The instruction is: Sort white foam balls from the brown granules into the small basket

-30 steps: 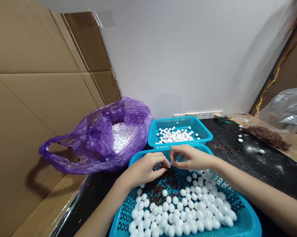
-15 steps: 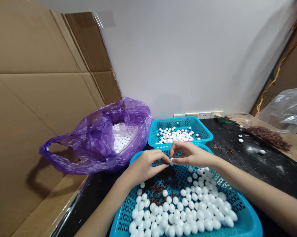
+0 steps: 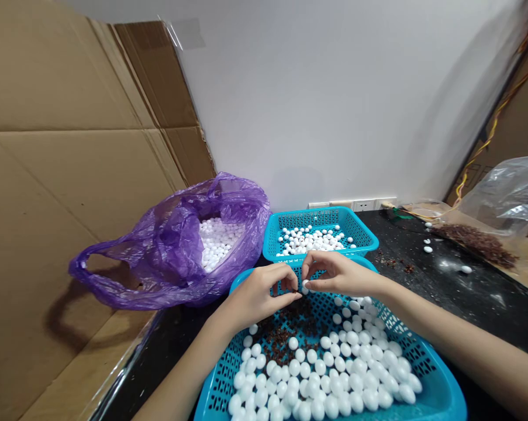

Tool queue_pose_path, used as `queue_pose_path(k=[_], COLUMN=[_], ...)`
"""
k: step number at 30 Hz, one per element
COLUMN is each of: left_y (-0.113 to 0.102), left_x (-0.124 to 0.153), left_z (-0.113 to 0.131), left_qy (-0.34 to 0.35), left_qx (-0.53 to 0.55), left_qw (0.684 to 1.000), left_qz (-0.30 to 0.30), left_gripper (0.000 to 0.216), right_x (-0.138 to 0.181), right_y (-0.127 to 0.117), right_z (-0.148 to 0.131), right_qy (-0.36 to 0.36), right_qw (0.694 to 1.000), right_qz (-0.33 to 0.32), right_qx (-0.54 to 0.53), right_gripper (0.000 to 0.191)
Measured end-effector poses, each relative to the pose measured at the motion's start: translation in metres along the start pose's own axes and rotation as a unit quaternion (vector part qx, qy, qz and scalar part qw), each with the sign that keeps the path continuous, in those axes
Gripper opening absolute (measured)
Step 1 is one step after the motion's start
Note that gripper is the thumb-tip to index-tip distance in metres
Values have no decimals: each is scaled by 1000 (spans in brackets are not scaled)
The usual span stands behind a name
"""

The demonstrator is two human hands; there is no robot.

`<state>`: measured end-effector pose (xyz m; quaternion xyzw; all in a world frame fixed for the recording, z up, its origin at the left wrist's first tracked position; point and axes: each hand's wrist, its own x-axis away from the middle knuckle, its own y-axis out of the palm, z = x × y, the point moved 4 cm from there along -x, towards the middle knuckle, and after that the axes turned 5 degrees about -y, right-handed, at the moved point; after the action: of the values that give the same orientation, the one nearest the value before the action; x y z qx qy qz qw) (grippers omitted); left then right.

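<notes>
Over the far part of the near blue plastic basket [image 3: 448, 374], my right hand [image 3: 334, 275] pinches a small white ball [image 3: 305, 286] between thumb and fingers. Just left of it is my left hand [image 3: 266, 292], its fingers curled toward the thumb. A tiny dark speck seems to sit at those fingertips, too small to name. Beneath both hands, the basket holds many smooth white egg-shaped balls [image 3: 360, 368], mostly toward the front and right. Loose reddish-brown flakes [image 3: 279, 342] lie on its floor at the left and centre.
A purple plastic bag [image 3: 158, 257] full of white balls stands at left against cardboard [image 3: 71, 175]. Behind sits a second blue basket [image 3: 364, 240] with more balls. At right are stray balls [image 3: 466, 269] on the black tabletop [image 3: 478, 310] and a clear bag [image 3: 504, 187] by brown flakes.
My left fingertips have drawn back slightly to the left, away from the white ball, and curled more. My right hand still holds the ball in about the same place.
</notes>
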<state>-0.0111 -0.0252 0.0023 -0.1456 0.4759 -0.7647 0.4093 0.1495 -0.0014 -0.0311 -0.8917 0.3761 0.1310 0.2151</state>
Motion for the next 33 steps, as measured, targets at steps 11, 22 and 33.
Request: queue_pose_path(k=[11,22,33], left_y=[0,0,0], left_x=[2,1,5], left_z=[0,5,10], left_qy=[17,45,23], left_qx=[7,29,28], left_qw=[1000,999,999], left_qz=[4,-4,-10], left_gripper=[10,6,8], right_x=[-1,0,0], right_y=[7,10,7], right_z=[-3,-13,-8], right_qy=[35,20,6], right_qw=[995,998,998], right_qz=[-61,-52,-60], right_qx=[-77,4,8], right_gripper=[16,4,3])
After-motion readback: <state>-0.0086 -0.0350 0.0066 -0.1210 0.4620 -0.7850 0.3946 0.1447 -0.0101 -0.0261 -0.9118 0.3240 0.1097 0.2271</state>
